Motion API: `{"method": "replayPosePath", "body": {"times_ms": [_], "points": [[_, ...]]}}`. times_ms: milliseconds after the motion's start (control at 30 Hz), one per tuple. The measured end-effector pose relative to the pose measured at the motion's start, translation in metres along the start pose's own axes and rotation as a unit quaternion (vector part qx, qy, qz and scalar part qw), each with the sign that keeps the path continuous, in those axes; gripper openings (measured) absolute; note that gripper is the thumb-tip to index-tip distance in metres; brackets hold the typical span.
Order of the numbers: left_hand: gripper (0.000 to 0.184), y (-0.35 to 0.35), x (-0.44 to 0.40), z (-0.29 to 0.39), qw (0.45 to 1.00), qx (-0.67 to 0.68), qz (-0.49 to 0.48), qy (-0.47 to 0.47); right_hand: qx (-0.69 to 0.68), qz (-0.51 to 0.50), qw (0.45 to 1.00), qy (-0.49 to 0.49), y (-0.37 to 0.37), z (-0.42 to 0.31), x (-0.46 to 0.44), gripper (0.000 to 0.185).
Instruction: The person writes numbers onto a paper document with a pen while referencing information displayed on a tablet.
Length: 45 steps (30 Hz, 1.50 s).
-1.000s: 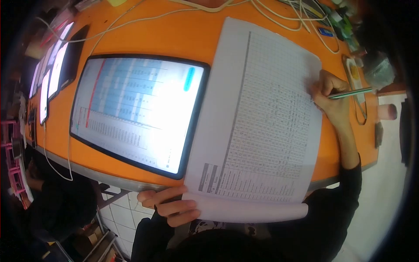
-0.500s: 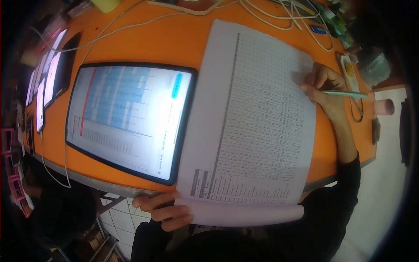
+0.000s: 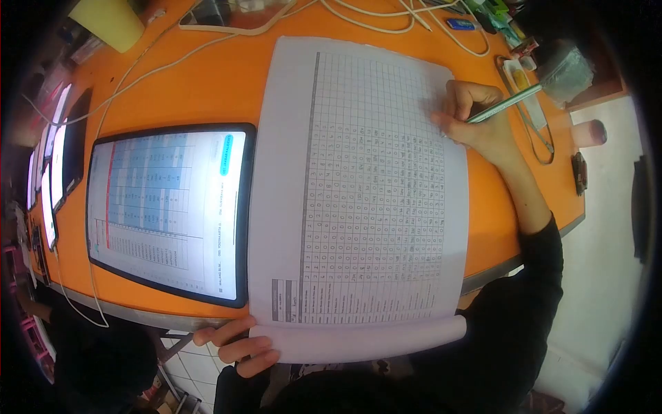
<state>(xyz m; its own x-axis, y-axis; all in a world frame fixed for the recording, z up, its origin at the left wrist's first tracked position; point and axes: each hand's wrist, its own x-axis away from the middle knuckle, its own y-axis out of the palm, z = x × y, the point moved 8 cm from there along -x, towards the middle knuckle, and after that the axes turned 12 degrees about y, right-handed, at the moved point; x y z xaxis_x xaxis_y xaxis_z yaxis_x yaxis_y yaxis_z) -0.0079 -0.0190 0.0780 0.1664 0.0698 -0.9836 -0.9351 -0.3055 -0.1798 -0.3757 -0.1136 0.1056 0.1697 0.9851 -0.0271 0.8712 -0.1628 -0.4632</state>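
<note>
Orange tabletop (image 3: pixel 200 79) under gridded paper (image 3: pixel 372 200), right hand (image 3: pixel 481 131) tight round a pen (image 3: pixel 507 103), left hand (image 3: pixel 243 348) curled at the paper's edge, grip unclear

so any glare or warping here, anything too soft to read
Head view: lens distortion bows the table, corners go black; the tablet glows bright, far-left screens wash out white; much of the sheet is too soft to read.

pen (image 3: pixel 505 103): back end swung upward | tablet (image 3: pixel 172 214), paper (image 3: pixel 372 186): further left in view
</note>
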Motion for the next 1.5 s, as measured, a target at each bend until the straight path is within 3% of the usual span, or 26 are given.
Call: {"method": "replayPosePath", "body": {"times_ms": [233,300,333,433,567,667,767,833,967,1067,1167,1233,1367,1500], "points": [[0.036,0.005,-0.002,0.002,0.999,-0.022,0.046,0.015,-0.007,-0.016,0.999,0.030,0.005,0.001,0.001,0.037],[0.036,0.004,-0.004,0.001,0.997,-0.030,0.070,-0.012,0.036,0.012,0.997,-0.067,0.004,-0.010,0.001,0.038],[0.036,0.002,-0.002,0.002,0.997,-0.039,0.065,-0.011,0.030,0.004,0.997,-0.071,0.005,-0.009,0.001,0.038],[0.038,0.001,0.000,0.002,0.998,-0.021,0.058,0.009,0.007,0.018,0.999,0.027,0.004,0.001,0.002,0.038],[0.040,-0.001,0.009,0.006,0.993,-0.056,0.097,-0.024,0.005,0.014,1.000,-0.017,0.005,-0.006,0.002,0.037],[0.041,-0.002,0.013,-0.001,0.988,-0.026,0.119,-0.093,-0.023,0.001,0.999,0.029,0.005,0.000,0.000,0.038],[0.044,-0.002,0.006,-0.001,0.991,-0.053,0.104,-0.070,-0.014,0.014,0.999,0.028,0.005,-0.001,0.001,0.038],[0.042,0.002,-0.001,0.002,0.996,-0.063,0.066,-0.004,-0.002,0.025,0.999,0.033,0.005,-0.004,0.002,0.038],[0.039,0.000,0.002,0.003,0.997,-0.053,0.052,0.003,0.000,0.024,1.000,0.004,0.005,-0.004,0.001,0.038],[0.034,-0.006,0.011,0.000,0.995,-0.022,0.073,-0.058,0.024,0.036,0.999,0.018,0.003,-0.004,0.003,0.037],[0.035,-0.003,0.001,-0.001,0.997,-0.033,0.056,-0.040,-0.009,0.038,0.997,0.060,0.000,-0.001,0.002,0.036],[0.034,0.000,-0.002,0.000,1.000,-0.016,0.014,0.003,-0.092,0.038,0.995,0.013,0.000,-0.008,0.003,0.035],[0.035,0.001,-0.001,0.000,0.999,-0.046,0.024,-0.014,-0.053,0.026,0.998,-0.015,0.006,-0.006,0.003,0.035],[0.039,0.001,0.000,0.001,0.999,-0.029,0.033,0.002,-0.047,0.002,0.999,0.015,0.008,-0.002,0.001,0.036]]}}
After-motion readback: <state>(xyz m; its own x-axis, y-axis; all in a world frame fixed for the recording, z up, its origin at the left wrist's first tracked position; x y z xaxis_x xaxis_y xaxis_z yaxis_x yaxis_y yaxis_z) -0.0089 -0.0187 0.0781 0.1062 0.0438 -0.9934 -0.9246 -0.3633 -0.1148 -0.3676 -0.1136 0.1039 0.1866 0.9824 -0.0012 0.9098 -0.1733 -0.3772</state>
